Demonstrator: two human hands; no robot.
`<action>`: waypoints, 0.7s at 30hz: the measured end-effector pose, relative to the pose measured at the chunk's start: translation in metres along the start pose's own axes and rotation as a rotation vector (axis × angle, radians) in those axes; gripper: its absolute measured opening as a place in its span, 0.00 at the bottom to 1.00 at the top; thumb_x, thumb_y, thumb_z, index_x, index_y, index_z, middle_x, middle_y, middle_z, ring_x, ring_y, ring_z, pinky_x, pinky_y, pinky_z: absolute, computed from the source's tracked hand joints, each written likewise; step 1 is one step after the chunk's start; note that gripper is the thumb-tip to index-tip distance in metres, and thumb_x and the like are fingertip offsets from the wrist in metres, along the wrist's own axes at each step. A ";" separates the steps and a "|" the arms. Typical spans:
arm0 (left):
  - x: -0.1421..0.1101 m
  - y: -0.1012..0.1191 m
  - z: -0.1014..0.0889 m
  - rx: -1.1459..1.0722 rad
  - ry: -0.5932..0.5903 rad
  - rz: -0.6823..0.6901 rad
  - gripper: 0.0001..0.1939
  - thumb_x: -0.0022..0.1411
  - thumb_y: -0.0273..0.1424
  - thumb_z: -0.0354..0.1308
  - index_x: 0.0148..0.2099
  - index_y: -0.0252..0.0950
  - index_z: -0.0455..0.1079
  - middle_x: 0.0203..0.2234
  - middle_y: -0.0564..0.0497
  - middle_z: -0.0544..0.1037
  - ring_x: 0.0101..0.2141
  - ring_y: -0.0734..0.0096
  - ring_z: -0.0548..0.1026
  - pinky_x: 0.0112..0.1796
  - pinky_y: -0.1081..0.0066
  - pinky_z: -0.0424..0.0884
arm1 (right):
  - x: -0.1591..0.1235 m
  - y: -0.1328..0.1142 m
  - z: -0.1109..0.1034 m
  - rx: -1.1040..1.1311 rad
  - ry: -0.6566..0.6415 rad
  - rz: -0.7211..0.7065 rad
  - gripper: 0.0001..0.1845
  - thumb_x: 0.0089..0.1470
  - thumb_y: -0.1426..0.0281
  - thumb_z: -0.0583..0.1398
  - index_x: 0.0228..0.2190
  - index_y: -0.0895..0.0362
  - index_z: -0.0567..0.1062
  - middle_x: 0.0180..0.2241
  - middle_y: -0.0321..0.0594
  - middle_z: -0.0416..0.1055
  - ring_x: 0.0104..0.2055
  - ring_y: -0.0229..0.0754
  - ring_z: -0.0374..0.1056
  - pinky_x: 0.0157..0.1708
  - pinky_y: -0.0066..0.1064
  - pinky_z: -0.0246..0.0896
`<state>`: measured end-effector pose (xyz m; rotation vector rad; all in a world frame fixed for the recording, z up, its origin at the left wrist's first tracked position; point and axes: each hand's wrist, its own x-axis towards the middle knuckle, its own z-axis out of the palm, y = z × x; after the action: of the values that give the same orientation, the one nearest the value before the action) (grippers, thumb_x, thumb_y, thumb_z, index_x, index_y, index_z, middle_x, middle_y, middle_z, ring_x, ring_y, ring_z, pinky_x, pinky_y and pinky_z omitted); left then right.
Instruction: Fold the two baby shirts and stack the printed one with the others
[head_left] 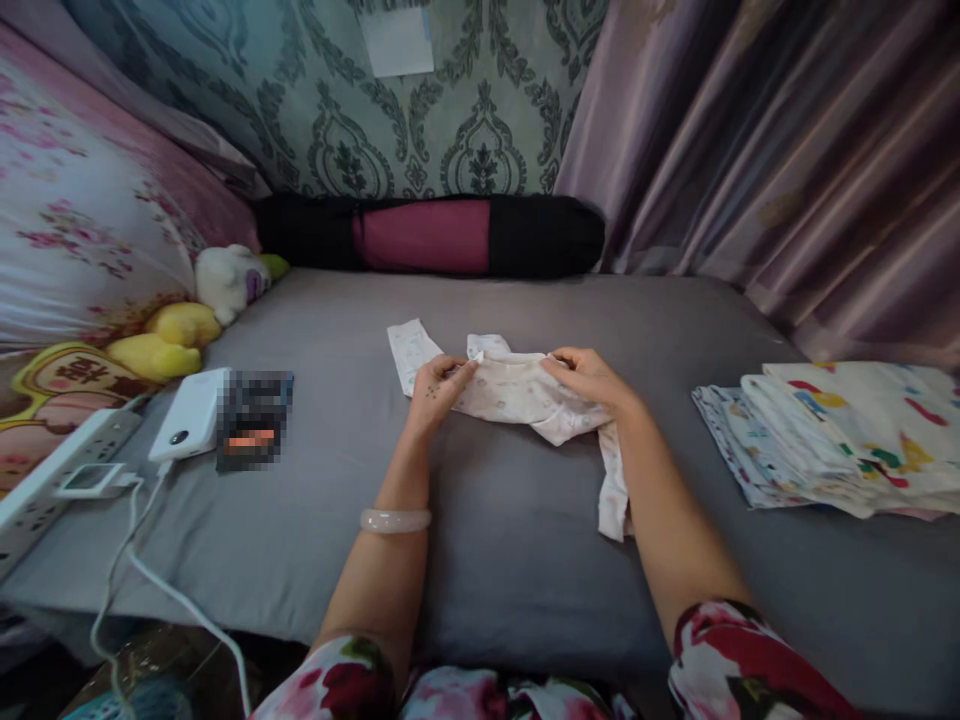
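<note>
A small pale baby shirt [517, 390] with a faint print lies on the grey sheet, its top edge stretched between my two hands. My left hand [439, 385] pinches one end of that edge. The other end is gripped between the thumb and fingers of my right hand [581, 375]. One long narrow sleeve trails toward me beside my right forearm. Another narrow part reaches away on the far side of my left hand. The lower part of the shirt is crumpled.
At right rests a stack of folded printed clothes [847, 440]. A white power bank [191, 415], a power strip [67, 480] and cables are at left. Plush toys [229, 280] line the left side. A black and maroon bolster [427, 235] lies along the wall.
</note>
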<state>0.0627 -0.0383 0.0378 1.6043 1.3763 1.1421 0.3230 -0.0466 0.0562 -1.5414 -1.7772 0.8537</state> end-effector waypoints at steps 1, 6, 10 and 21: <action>0.001 0.000 -0.001 0.002 -0.004 0.000 0.18 0.55 0.46 0.60 0.31 0.35 0.76 0.23 0.53 0.73 0.30 0.69 0.70 0.29 0.73 0.63 | 0.000 0.000 0.000 -0.044 0.003 0.004 0.24 0.52 0.49 0.57 0.32 0.58 0.77 0.31 0.39 0.74 0.33 0.41 0.67 0.31 0.29 0.58; 0.003 -0.002 -0.009 0.053 -0.149 0.015 0.19 0.55 0.46 0.59 0.32 0.35 0.76 0.22 0.54 0.70 0.27 0.73 0.67 0.27 0.73 0.60 | -0.004 -0.004 -0.001 -0.292 -0.002 0.063 0.24 0.54 0.49 0.55 0.24 0.57 0.73 0.24 0.36 0.69 0.29 0.40 0.63 0.29 0.29 0.52; 0.001 0.008 -0.025 0.098 -0.334 0.029 0.18 0.54 0.45 0.61 0.34 0.34 0.76 0.23 0.54 0.71 0.27 0.73 0.66 0.27 0.74 0.60 | -0.013 -0.015 -0.002 -0.392 -0.023 0.029 0.23 0.57 0.51 0.53 0.21 0.56 0.68 0.22 0.35 0.65 0.27 0.38 0.59 0.27 0.30 0.48; -0.029 0.107 -0.094 0.093 -0.242 0.283 0.15 0.55 0.43 0.62 0.34 0.35 0.76 0.25 0.52 0.75 0.27 0.73 0.71 0.26 0.75 0.64 | -0.060 -0.109 -0.051 -0.096 -0.037 -0.223 0.26 0.53 0.44 0.57 0.32 0.54 0.76 0.28 0.35 0.70 0.30 0.38 0.63 0.29 0.29 0.55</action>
<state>0.0102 -0.0867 0.1645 1.9809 1.0832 1.0116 0.3075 -0.1137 0.1713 -1.3605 -1.9981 0.7011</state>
